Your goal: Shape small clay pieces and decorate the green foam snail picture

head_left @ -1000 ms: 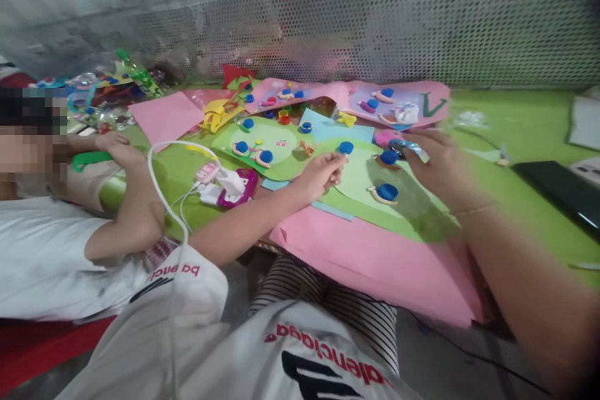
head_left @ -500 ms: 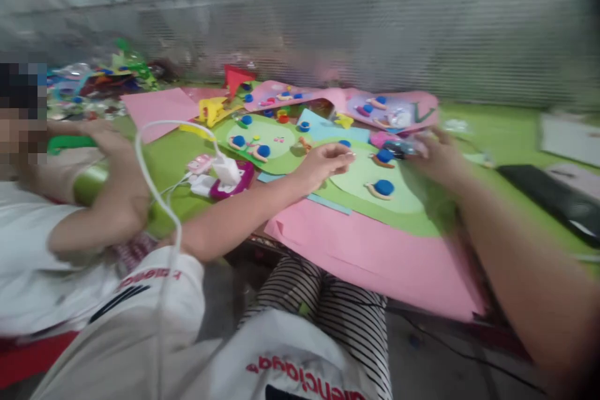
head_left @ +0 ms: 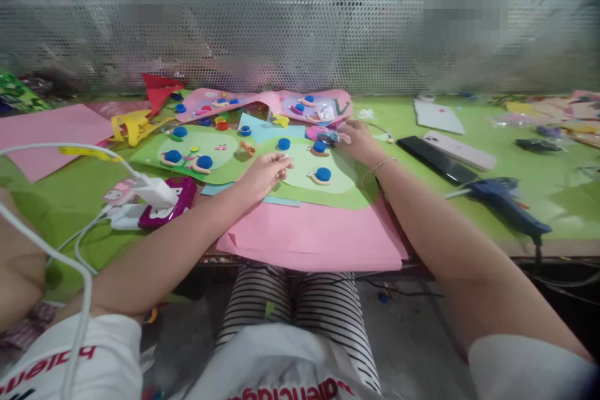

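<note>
My left hand is closed in a pinch over the pale green oval of a green cutout. A tiny pale bit may sit at its fingertips; I cannot make it out. At the cutout's upper right edge, my right hand has its fingers closed on a crinkled clear plastic packet with pink and dark contents. Blue-shelled clay snails lie on the oval: one snail in front, another snail behind. A plain blue clay disc is beside them.
Pink sheets lie under the cutout along the table edge. At right are a glue gun, a black phone and a pink phone. Left stand a purple power strip and white cable. Another person's arm shows at left.
My view has swung to the right, bringing the phones and glue gun in. Both hands stay over the same cutout, the left one pinching, the right one at the packet.
</note>
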`<state>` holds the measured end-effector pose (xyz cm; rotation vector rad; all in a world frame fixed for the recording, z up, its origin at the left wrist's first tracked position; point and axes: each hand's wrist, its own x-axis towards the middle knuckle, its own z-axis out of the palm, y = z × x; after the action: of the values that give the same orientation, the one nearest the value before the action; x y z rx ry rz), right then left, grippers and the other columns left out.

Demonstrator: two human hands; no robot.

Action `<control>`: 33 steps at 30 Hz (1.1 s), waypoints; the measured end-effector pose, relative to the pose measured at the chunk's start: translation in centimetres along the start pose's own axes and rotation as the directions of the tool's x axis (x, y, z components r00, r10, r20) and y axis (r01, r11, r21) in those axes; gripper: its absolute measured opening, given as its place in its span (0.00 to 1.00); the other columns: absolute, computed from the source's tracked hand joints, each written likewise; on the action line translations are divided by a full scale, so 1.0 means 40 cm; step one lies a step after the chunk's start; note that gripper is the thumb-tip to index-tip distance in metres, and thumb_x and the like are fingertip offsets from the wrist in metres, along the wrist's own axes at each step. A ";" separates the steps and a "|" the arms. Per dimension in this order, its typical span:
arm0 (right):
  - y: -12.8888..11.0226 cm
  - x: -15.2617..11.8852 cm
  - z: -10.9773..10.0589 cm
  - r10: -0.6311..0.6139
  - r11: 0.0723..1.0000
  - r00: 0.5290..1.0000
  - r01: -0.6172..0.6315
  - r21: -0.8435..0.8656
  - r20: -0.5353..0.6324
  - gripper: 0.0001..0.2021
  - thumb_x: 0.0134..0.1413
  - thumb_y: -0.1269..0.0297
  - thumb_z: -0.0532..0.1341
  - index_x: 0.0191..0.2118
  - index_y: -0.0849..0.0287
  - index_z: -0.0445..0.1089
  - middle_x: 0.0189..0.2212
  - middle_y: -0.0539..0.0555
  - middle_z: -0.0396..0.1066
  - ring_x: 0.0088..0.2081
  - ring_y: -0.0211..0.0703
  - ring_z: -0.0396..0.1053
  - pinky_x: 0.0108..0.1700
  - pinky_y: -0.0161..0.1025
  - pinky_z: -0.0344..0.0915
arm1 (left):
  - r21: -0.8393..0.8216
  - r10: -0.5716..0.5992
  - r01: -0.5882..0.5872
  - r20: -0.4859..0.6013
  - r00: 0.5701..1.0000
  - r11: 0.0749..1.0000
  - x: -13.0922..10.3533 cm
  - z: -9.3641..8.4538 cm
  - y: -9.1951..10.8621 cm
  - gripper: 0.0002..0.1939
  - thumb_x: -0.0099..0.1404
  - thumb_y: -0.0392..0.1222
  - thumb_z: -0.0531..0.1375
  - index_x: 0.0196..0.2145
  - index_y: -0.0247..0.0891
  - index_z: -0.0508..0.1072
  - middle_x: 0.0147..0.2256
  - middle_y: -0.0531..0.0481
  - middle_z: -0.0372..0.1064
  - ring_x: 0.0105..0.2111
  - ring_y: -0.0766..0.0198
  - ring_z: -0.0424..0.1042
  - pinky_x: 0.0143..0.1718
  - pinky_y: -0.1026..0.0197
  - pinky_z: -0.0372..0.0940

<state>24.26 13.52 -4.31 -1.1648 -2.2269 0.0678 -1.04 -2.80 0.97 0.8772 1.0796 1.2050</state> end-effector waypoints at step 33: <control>-0.136 -0.002 -0.054 0.140 0.983 0.985 -0.126 0.132 -0.104 0.18 0.52 0.64 0.59 0.50 0.57 0.64 0.20 0.46 0.63 0.21 0.39 0.63 0.26 0.37 0.61 | -0.108 0.030 -0.026 0.034 0.999 0.994 0.012 -0.009 -0.007 0.07 0.66 0.32 0.54 0.29 0.33 0.66 0.23 0.53 0.65 0.16 0.78 0.55 0.20 0.70 0.51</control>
<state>21.50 9.64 -0.90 -1.2166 -2.0146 0.1887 -1.31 -2.38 0.51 0.8302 0.9675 1.2547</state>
